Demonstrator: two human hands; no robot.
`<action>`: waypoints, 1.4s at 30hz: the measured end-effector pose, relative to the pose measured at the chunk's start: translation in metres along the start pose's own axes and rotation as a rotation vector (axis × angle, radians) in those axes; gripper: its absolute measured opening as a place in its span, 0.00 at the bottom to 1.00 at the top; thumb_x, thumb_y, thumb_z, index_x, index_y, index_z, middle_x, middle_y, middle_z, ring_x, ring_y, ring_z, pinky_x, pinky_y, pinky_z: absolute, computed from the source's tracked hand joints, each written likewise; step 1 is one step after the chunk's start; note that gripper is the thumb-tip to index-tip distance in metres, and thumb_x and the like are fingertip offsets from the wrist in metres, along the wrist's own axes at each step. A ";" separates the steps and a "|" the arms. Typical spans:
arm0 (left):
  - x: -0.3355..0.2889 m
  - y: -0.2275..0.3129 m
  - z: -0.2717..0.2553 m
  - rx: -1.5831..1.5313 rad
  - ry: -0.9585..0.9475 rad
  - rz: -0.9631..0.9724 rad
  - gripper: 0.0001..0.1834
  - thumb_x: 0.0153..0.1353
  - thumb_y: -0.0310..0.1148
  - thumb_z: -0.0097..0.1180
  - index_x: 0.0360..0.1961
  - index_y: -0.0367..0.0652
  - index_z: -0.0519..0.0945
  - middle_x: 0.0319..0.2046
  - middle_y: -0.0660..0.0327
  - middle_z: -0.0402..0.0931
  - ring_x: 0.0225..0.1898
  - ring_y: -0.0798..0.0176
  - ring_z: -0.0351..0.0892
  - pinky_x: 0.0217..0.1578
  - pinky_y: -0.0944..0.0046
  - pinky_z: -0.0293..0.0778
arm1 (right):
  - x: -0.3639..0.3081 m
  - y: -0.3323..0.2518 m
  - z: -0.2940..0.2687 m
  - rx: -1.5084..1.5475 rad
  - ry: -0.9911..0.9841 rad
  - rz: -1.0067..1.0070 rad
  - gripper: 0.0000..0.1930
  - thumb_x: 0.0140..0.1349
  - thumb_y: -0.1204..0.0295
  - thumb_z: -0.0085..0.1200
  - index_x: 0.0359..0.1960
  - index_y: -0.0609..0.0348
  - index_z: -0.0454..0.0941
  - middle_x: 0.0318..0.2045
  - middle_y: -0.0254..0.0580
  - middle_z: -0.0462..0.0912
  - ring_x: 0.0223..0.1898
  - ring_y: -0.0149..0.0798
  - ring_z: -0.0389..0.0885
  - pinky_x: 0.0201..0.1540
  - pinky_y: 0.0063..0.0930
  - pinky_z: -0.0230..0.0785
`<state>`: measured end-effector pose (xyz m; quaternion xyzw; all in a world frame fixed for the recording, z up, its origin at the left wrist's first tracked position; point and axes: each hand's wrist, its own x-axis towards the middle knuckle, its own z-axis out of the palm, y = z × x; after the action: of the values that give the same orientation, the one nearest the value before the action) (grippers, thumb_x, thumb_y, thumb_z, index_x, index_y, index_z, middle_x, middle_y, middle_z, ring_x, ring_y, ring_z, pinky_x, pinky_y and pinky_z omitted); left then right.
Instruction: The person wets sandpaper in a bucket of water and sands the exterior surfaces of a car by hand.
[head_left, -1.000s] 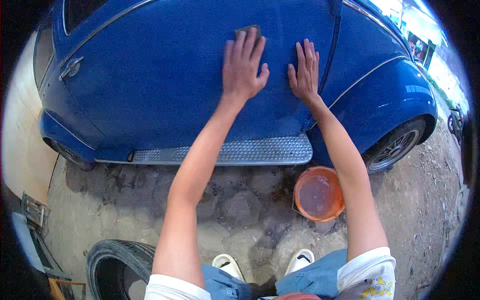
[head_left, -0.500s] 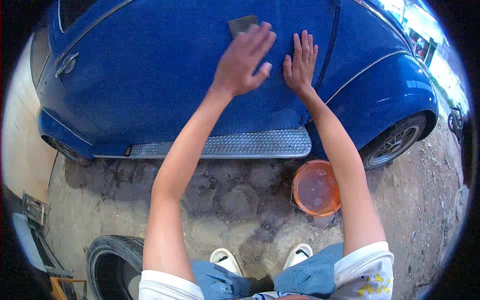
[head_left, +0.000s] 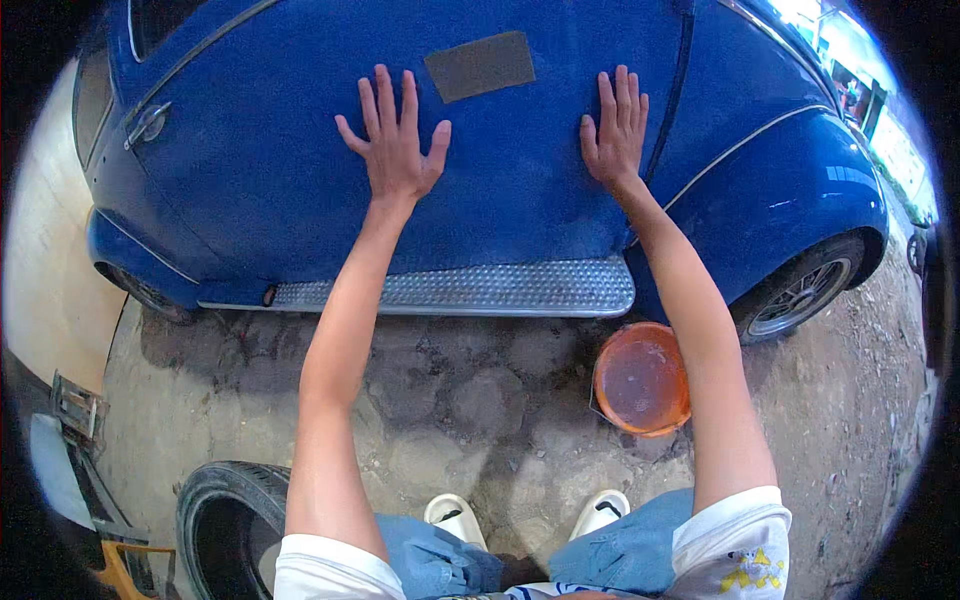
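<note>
The grey-brown sheet [head_left: 480, 67] lies flat against the blue door [head_left: 505, 190], between your hands and a little to their far side. Your left hand [head_left: 398, 150] is spread wide and empty, laid on the panel just beside the sheet's left edge. Your right hand [head_left: 615, 140] is flat too, fingers close together and thumb apart, holding nothing, on the sheet's right side and not touching it.

As far as shows, the sheet is set against the paint, with neither hand on it. How much of the panel is worked you cannot tell from here: the blue looks dull and fairly even, with faint pale marks near and right, so I would not call it finished.

For moving, you have open panel left of your left hand, out to the door handle [head_left: 150, 126]. On the right, the door seam [head_left: 674, 100] runs close by your right hand. On the near side, the metal running board [head_left: 480, 288] juts out below the door. Nearer still, an orange bucket [head_left: 648, 432] of cloudy liquid stands beside your right forearm, and a loose tyre [head_left: 232, 478] lies near left.
</note>
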<state>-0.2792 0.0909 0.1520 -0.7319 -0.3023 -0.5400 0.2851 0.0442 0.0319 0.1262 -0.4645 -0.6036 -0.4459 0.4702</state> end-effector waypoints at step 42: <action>-0.038 0.062 0.045 -0.078 -0.304 0.197 0.46 0.67 0.65 0.47 0.80 0.57 0.55 0.81 0.56 0.47 0.80 0.41 0.43 0.75 0.32 0.38 | -0.032 0.001 0.009 -0.029 0.021 -0.037 0.34 0.66 0.59 0.50 0.75 0.53 0.64 0.79 0.55 0.54 0.80 0.58 0.46 0.78 0.60 0.34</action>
<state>-0.2142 0.0784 0.0981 -0.8417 -0.2476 -0.4038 0.2591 0.0475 0.0361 0.0937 -0.4552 -0.6005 -0.4680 0.4618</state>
